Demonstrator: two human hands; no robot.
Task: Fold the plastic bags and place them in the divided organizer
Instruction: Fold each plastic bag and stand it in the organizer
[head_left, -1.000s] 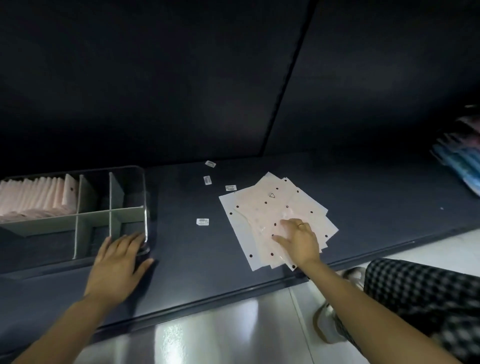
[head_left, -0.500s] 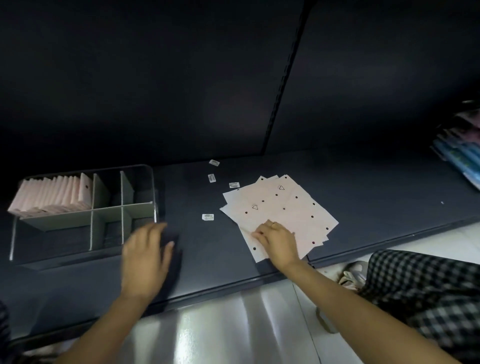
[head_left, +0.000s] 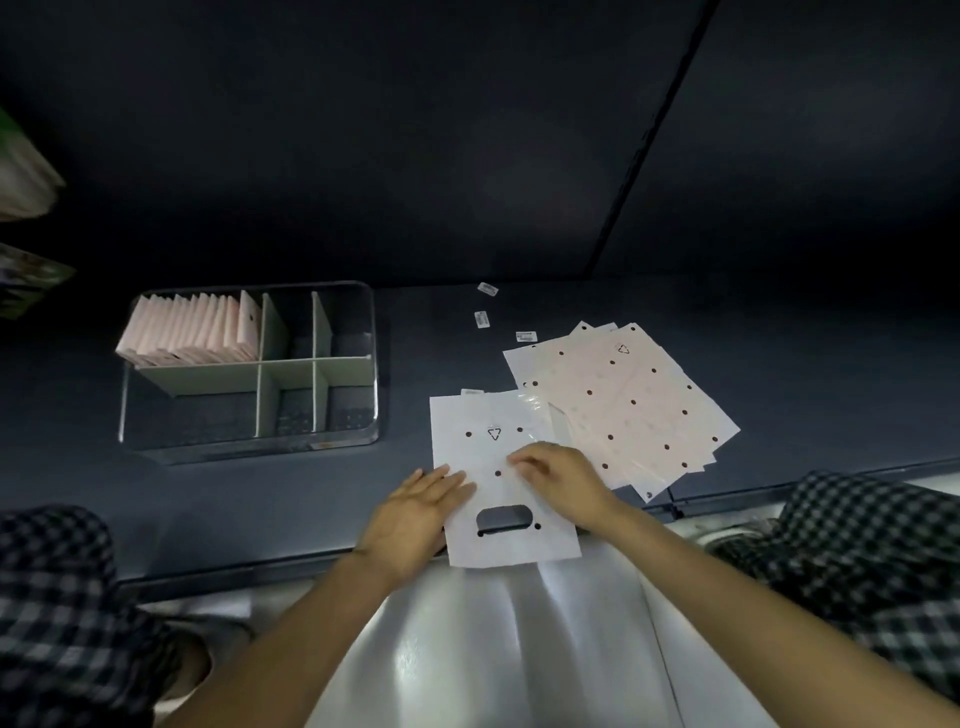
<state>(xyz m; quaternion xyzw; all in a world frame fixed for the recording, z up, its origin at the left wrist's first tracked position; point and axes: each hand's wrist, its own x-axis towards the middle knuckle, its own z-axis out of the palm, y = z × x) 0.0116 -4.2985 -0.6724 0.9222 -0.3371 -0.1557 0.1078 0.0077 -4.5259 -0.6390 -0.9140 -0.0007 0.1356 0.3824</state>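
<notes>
One plastic bag (head_left: 493, 457) flat at the shelf's (head_left: 218, 509) front edge, overhanging it, bare shelf to its left, my left hand (head_left: 415, 512) and right hand (head_left: 561, 480) pressing flat on it, fingers straight, organizer (head_left: 249, 371) far left.

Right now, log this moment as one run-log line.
stage: folding not started | plastic bag: flat at shelf edge | left hand: flat on bag | right hand: on bag | organizer: folded bags in back-left compartment

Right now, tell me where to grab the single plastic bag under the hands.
Probably pinch the plastic bag by its near edge, below the handle cutout, coming from the person's side. That edge overhangs the shelf, while the rest lies flat.
</notes>
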